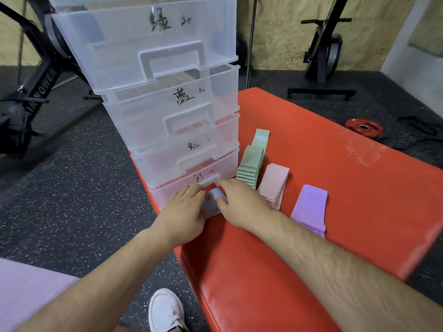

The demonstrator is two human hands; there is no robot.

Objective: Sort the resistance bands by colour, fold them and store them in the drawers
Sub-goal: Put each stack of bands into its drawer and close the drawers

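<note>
Both hands meet over a blue band lying on the red mat, right at the foot of the drawers. The left hand lies flat on the band with its fingers straight, pressing it down, I'd say so the fold doesn't spring open. The right hand has its fingers curled and seems to pinch the band's upper edge between thumb and fingertips, as if turning that end over for a fold. Doing this hard against the bottom drawer makes sense if that is where the band is headed, though I can't tell from here whether that drawer stands open. Just to the right, other bands wait sorted by colour: a green stack that leans and fans back toward the drawers, a pink stack touching it, and a purple band set apart and not fully folded, by the look of it. Each drawer front carries a handwritten mark, presumably its colour. My guess is the sorting is largely done, with folding and storing left. A red plate lies on the floor beyond the mat, and a white shoe shows below.
</note>
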